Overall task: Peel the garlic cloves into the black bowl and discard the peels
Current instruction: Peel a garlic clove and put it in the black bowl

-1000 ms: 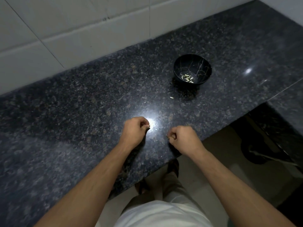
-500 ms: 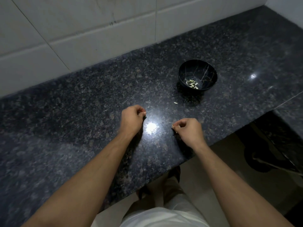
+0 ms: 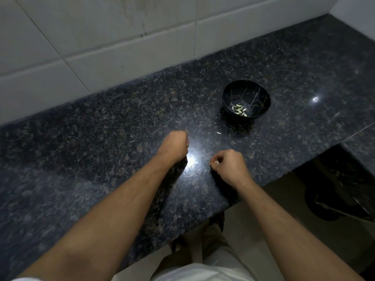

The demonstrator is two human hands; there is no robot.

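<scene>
The hands have drawn apart since a second ago: right hand [image 3: 229,167] is pinching a pale scrap, left hand [image 3: 175,147] curling closed, contents hidden. Glossy black veined bowl [image 3: 261,98] of peeled cloves [image 3: 239,109] is sitting at two o'clock on the speckled granite tabletop [image 3: 101,159]; probably separating peel.

The person is wearing no sleeves over the forearms: both bare forearms are showing up to the bottom edge, with no watch, ring or band on the left hand [image 3: 176,146] or the right hand [image 3: 230,166]. A white cloth garment [image 3: 203,272] and light beige trousers [image 3: 213,246] are covering the body below, above dark footwear [image 3: 220,220].
</scene>
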